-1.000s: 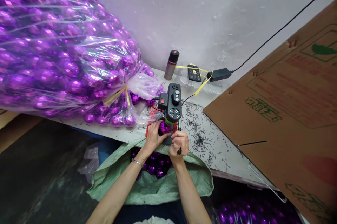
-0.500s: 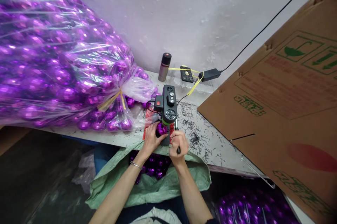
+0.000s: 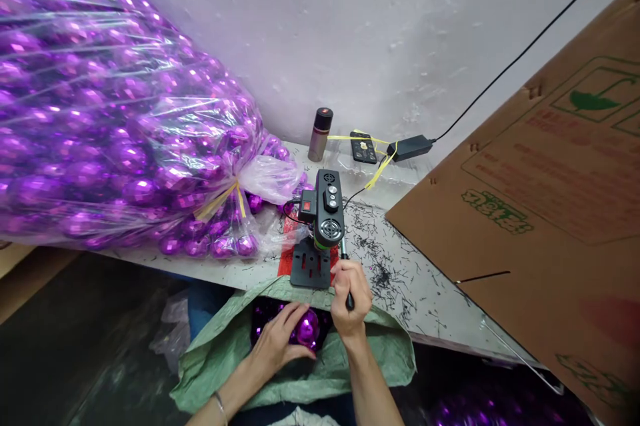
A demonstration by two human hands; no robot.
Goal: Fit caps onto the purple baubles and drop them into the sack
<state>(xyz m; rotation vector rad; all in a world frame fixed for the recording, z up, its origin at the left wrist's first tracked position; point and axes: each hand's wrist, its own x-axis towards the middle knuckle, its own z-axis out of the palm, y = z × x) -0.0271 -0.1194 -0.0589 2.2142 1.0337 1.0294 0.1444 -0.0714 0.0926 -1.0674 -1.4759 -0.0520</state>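
Note:
My left hand is down at the mouth of the green woven sack, thumb and fingers curved round a shiny purple bauble. More purple baubles lie in the sack below it. My right hand is wrapped round the black-handled lever of a small black bench press with a red switch. The press's slotted black base plate stands bare on a red piece on the bench.
A large clear bag of purple baubles, tied with yellow string, fills the left. Black scraps litter the bench. A bottle, a phone and a power adapter sit behind. A big cardboard box leans at right.
My left hand has moved the bauble from under the press toward me and down to the sack's mouth. My right hand stays on the lever. The view has shifted slightly.

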